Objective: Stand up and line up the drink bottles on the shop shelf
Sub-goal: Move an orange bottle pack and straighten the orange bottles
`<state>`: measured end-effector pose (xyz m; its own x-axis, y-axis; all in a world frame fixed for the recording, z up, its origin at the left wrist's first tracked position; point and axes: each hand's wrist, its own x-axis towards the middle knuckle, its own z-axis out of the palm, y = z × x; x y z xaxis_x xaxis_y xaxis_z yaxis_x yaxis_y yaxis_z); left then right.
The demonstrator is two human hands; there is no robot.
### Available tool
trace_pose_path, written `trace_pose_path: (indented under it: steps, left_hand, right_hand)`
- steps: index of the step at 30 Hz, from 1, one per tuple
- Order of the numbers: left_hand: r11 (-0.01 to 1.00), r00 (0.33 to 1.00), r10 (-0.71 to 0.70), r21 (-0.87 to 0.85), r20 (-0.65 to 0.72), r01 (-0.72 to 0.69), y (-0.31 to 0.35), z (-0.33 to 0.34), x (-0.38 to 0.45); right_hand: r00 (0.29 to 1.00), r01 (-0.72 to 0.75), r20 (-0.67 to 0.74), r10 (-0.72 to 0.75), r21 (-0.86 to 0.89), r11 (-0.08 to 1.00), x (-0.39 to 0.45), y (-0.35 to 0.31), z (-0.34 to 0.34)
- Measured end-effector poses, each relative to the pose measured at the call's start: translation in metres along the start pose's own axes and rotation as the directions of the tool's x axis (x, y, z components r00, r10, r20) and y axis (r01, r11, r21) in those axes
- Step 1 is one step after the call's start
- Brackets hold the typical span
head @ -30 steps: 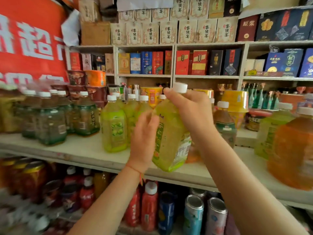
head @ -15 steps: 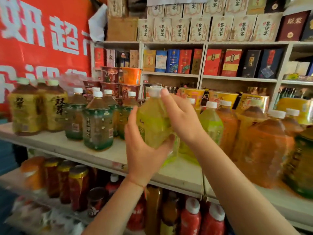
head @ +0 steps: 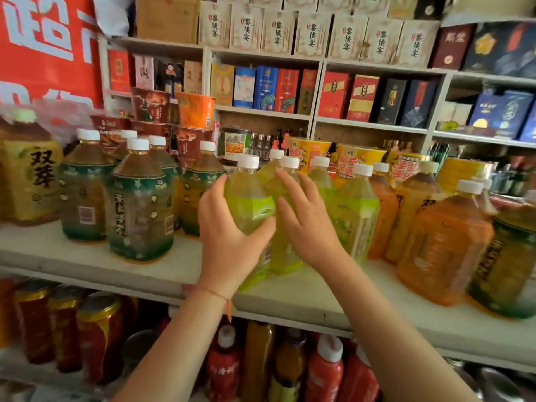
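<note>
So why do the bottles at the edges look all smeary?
Head view: motion blur smears the yellow bottle far left and the orange bottle on the right; the green bottle by the hands is sharper; the wide lens bends the shelf edges.

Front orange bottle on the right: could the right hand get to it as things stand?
Probably yes: the front orange bottle stands at the shelf's front edge, nothing before it, and the right hand looks free.

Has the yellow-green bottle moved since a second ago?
Yes. The yellow-green bottle went from tilted above the shelf down onto it, upright; left hand grips it.
</note>
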<state>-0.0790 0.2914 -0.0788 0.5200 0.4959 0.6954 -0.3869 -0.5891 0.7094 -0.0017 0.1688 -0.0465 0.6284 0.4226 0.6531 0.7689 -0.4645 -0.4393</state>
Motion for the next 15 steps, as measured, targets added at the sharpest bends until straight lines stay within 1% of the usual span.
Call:
trace_pose_path:
  steps: [1,2,4,5,6,8,10,11,13,15]
  left_hand:
    - [0.997,0.995,0.082,0.016,-0.049,-0.082,0.007,0.001,0.001]
    - [0.981,0.977,0.191,0.049,-0.099,-0.187,0.015,0.003,0.002]
    - [0.908,0.896,0.416,0.126,-0.155,-0.4,0.035,0.01,0.006]
    - [0.871,0.86,0.49,0.125,-0.143,-0.476,0.047,0.016,0.008]
    - [0.852,0.846,0.523,0.097,-0.103,-0.514,0.058,0.023,0.009]
    - [0.855,0.855,0.516,0.029,0.044,-0.518,0.077,0.041,0.01]
    - [0.859,0.849,0.493,0.05,0.189,-0.51,0.092,0.068,0.007]
    - [0.853,0.839,0.491,0.067,0.236,-0.518,0.098,0.083,0.004]
    - [0.832,0.813,0.513,0.072,0.276,-0.549,0.114,0.119,-0.007]
    - [0.817,0.793,0.542,0.047,0.278,-0.574,0.132,0.153,-0.021]
  right_hand:
    - [1.0,0.015,-0.004,-0.015,0.005,1.0,-0.002,0.001,-0.002]
    - [0.999,0.034,-0.021,-0.034,0.022,0.999,-0.003,0.002,-0.004]
    - [0.991,0.073,-0.111,-0.069,0.028,0.997,-0.008,0.011,-0.013]
    - [0.981,0.079,-0.177,-0.075,0.019,0.997,-0.012,0.017,-0.02]
    - [0.968,0.072,-0.24,-0.068,0.01,0.997,-0.016,0.023,-0.029]
    - [0.941,0.053,-0.333,-0.054,-0.01,0.999,-0.025,0.035,-0.054]
    - [0.913,0.045,-0.403,-0.064,-0.058,0.997,-0.036,0.047,-0.085]
    - [0.895,0.038,-0.441,-0.069,-0.079,0.996,-0.043,0.054,-0.103]
    - [0.846,0.013,-0.528,-0.076,-0.121,0.993,-0.058,0.074,-0.142]
    - [0.783,-0.018,-0.615,-0.095,-0.175,0.984,-0.072,0.097,-0.178]
